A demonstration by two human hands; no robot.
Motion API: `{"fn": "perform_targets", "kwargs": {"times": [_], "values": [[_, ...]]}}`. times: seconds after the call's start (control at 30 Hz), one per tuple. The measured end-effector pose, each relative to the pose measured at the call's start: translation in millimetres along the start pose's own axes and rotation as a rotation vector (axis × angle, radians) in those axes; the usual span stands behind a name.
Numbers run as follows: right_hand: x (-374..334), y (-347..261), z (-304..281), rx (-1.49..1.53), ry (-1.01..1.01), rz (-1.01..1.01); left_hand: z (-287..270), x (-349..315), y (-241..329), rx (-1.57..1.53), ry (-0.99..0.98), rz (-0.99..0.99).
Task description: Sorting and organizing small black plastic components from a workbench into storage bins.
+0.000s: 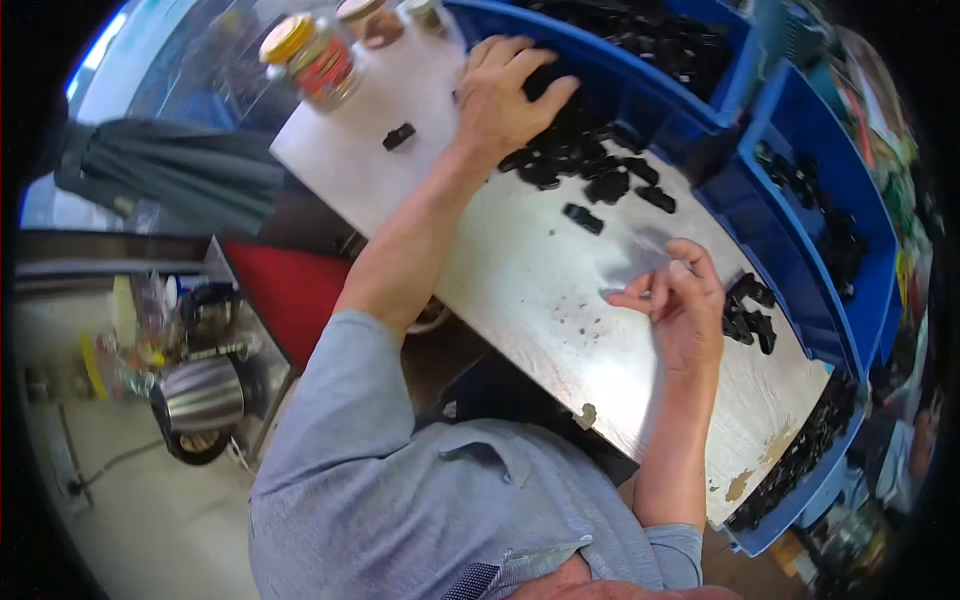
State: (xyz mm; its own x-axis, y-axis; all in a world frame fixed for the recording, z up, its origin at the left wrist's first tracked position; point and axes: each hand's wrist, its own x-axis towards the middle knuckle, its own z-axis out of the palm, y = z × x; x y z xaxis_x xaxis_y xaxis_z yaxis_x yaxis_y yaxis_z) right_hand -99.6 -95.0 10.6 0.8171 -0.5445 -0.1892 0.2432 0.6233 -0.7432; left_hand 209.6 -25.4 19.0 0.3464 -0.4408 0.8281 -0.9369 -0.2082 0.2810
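Black parts [565, 155] lie beside, perhaps touching, the left hand [508, 98].

Small, glossy black molded parts [570, 150] are strewn over a pale tabletop [520, 250], heaped most thickly beside the left hand [503, 100], where many are overlapped. One oblong part [583, 218] is laid at a slant just off the heap's near edge. Another, a lone part [398, 137], is seen well apart to the left. A smaller cluster [750, 315] is gathered just beside the right hand [685, 305], its pieces turned at mixed angles.
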Motion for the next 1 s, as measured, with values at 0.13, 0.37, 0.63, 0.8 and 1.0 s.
{"fn": "perform_targets", "kwargs": {"times": [0.13, 0.37, 0.63, 0.8, 1.0], "values": [[-2.1, -2.5, -8.2, -0.026, -0.027, -0.028, -63.1, -9.3, 30.5, -0.112, 0.137, 0.019], [6.5, 0.5, -10.8, -0.043, -0.171, -0.024, -195.1, -97.8, -24.2, -0.176, 0.122, -0.548], [3.0, 4.6, -13.2, -0.098, -0.137, -0.087, -181.1, -102.4, -6.8, -0.028, 0.011, -0.473], [2.8, 0.8, -13.9, -0.099, -0.173, -0.038, -155.0, -74.1, -17.5, 0.174, -0.283, -0.308], [3.0, 1.5, -13.6, -0.126, -0.112, -0.057, -94.4, -54.0, -20.6, 0.237, -0.671, -0.355]]}}
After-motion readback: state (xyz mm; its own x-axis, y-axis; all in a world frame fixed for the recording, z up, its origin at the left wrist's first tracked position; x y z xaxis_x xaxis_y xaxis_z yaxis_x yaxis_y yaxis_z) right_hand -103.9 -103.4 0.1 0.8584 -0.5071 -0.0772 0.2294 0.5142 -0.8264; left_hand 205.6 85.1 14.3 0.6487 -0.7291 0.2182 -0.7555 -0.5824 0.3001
